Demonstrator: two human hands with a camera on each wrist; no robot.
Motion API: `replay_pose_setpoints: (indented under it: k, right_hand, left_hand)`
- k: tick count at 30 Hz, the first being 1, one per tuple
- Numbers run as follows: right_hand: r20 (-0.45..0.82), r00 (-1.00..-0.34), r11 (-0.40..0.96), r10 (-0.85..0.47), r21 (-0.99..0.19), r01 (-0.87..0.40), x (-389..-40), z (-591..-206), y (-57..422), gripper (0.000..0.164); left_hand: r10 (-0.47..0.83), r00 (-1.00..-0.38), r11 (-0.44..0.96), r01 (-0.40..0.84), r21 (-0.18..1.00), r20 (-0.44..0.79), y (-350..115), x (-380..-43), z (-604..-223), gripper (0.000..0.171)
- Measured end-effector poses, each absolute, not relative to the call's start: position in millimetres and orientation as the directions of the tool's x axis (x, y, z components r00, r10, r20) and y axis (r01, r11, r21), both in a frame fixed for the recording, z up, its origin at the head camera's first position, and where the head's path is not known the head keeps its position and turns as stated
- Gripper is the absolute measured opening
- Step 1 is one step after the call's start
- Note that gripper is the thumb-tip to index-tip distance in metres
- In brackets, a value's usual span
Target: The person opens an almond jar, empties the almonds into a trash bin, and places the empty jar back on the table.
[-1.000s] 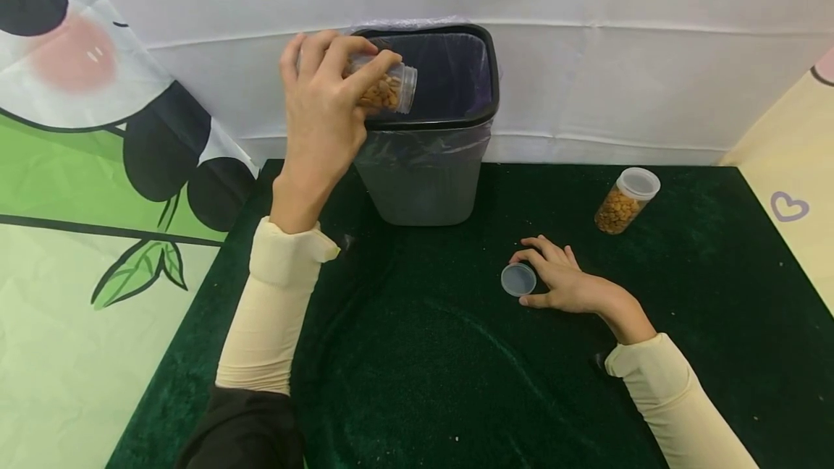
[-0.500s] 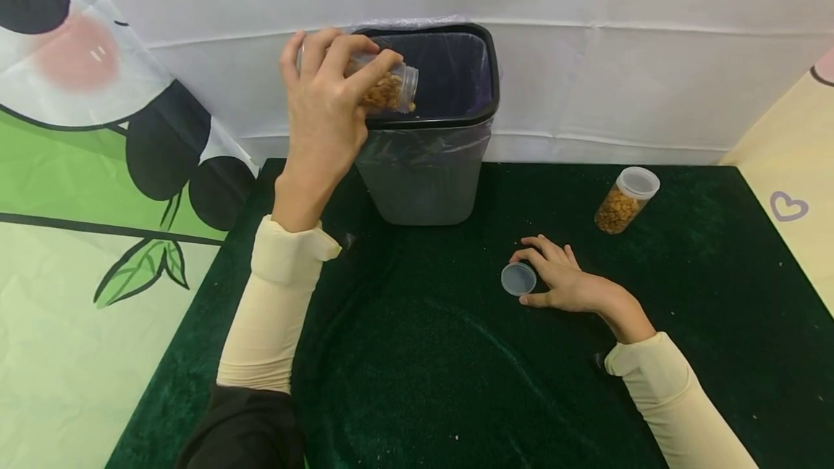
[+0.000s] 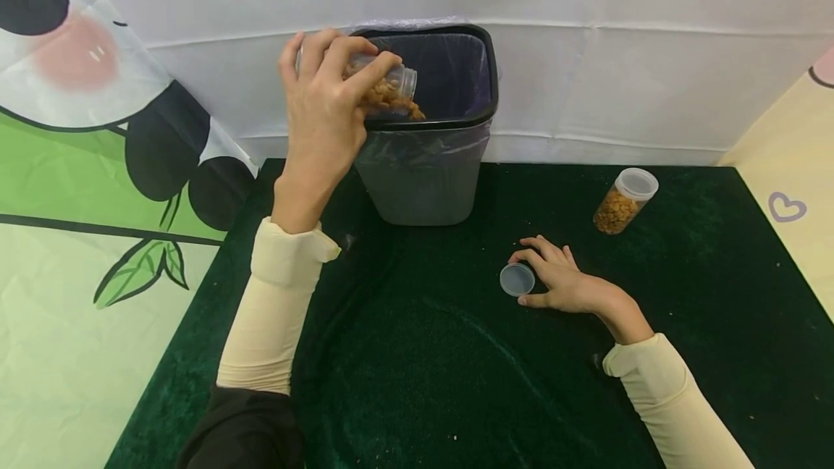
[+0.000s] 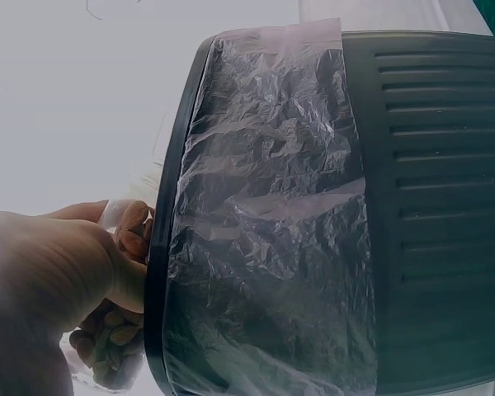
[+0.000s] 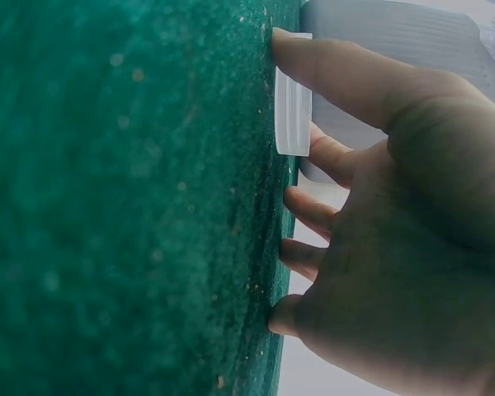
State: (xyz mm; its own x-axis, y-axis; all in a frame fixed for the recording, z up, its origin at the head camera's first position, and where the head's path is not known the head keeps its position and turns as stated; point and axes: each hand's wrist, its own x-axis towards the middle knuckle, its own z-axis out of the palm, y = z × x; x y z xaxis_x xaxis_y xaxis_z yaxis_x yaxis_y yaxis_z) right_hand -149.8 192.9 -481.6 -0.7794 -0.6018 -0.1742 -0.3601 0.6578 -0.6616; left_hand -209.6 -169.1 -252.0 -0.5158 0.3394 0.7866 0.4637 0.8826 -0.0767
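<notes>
My left hand (image 3: 322, 100) grips a clear plastic jar (image 3: 407, 82) of brown nut-like pieces (image 3: 389, 95), tipped sideways with its uncapped mouth over the bin. Several pieces spill from the mouth just inside the rim of the grey waste bin (image 3: 430, 187). In the left wrist view the hand (image 4: 54, 280) is right at the bin's rim, partly hiding the jar. Low on the table, my right hand (image 3: 565, 282) pinches a round translucent lid (image 3: 517, 279) between thumb and index finger. The right wrist view shows the lid (image 5: 294, 107) flat on the cloth, the other fingertips resting beside it.
A second jar (image 3: 617, 210), capped and filled with similar pieces, stands on the right of the dark green cloth (image 3: 417, 353). A thin plastic liner (image 4: 272, 181) folds over the bin's rim. White fabric (image 3: 619, 78) hangs directly behind the bin.
Inside the tilted jar the pieces have slid toward its mouth, and some now pour out into the bin. Both hands and the lid keep nearly the same position.
</notes>
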Motion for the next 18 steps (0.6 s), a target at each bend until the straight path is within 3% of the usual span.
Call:
replay_pose_setpoints:
  k: [18]
  right_hand:
    - [-0.181, -0.779, 0.660, -0.601, -0.662, -0.355, -153.3, -485.4, 193.7, 0.054]
  left_hand:
    - [0.338, -0.508, 0.879, 0.471, -0.073, 0.792, -169.5, -211.2, -252.9, 0.043]
